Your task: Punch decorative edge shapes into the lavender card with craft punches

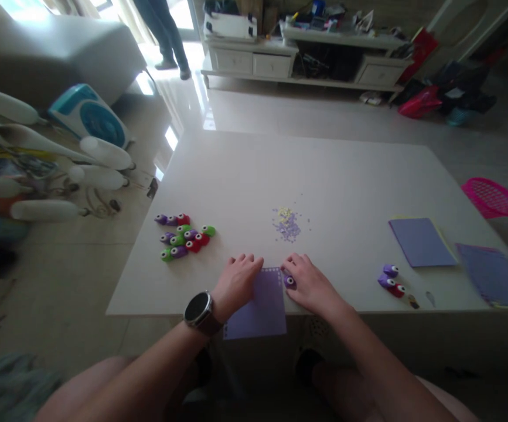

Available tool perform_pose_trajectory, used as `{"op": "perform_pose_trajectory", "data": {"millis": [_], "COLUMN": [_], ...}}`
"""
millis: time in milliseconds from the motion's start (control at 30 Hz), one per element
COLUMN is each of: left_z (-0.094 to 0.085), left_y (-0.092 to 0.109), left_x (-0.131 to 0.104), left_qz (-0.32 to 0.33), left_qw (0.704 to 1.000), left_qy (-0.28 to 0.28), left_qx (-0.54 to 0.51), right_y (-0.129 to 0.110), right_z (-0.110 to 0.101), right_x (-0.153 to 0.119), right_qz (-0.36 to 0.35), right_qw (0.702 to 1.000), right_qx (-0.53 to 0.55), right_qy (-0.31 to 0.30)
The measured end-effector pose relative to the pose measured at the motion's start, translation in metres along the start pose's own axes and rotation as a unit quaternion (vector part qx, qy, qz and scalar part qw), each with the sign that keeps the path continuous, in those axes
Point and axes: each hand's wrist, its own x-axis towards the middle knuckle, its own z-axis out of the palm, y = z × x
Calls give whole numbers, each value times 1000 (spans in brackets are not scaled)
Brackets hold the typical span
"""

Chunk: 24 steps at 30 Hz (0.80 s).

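A purple sheet of paper (259, 310) hangs partly over the table's front edge, with small punched holes along its top, right side and lower left corner. My left hand (238, 281), with a watch on the wrist, grips the sheet near its top. At the sheet's right edge, my right hand (307, 282) is closed round a small purple craft hole punch (289, 282) with a white, eye-like button. Just beyond both hands lies a scatter of purple and yellow paper bits (287, 225).
Several purple, green and red punches (186, 236) cluster at the table's left; a few more (391, 281) lie at right. Stacked purple paper (423, 242) and a packet of paper (495, 275) sit farther right. Beyond the table stand a white cabinet (271, 64), a person's legs (163, 35) and a pink basket (491, 198).
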Motion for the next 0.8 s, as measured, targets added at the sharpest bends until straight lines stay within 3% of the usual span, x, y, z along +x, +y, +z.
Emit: {"op": "perform_pose_trajectory", "data": {"millis": [200, 367, 500, 600, 667, 800], "left_z": [-4, -9, -4, 1, 4, 17], "left_y": [-8, 3, 20, 31, 36, 38], "left_x": [2, -5, -25, -43, -55, -69], "left_qz": [-2, -25, -102, -115, -98, -93], "left_qw": [998, 999, 993, 986, 986, 992], "left_qy": [-38, -36, 53, 125, 132, 88], "left_qx": [-46, -25, -13, 7, 12, -10], "right_y": [13, 12, 5, -6, -16, -35], "right_z": [-5, -12, -14, -19, -25, -33], "right_x": [9, 11, -6, -31, -50, -80], "right_qz": [17, 23, 69, 85, 78, 59], "right_qw": [996, 996, 997, 995, 994, 992], "right_qx": [80, 55, 42, 38, 31, 24], "right_qy": [-34, -68, -11, 47, 77, 112]}}
